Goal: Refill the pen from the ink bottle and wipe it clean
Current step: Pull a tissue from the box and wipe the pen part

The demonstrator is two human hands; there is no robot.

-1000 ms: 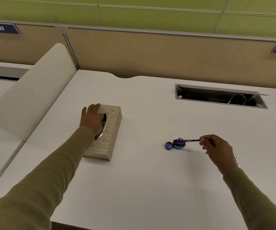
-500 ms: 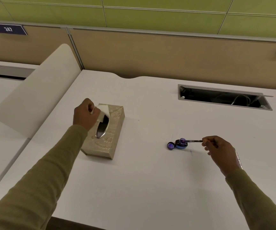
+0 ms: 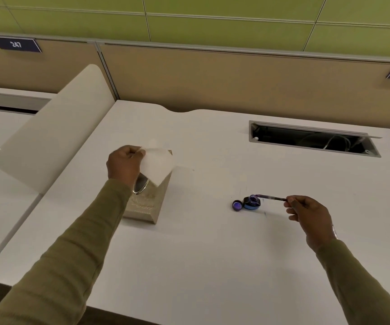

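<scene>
The left hand, which was lying flat on the beige embossed tissue box one second ago, is now rising above it at the centre left of the frame. It is pinching a thin white paper tissue, and the sheet is now hanging much further out of the oval opening than half a second ago, covering the far end of the box.

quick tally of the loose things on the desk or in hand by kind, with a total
tissue box: 1
tissue, held in the left hand: 1
ink bottle, open: 1
bottle cap, beside the bottle: 1
pen, held in the right hand, tip at the bottle's mouth: 1
total: 5
</scene>
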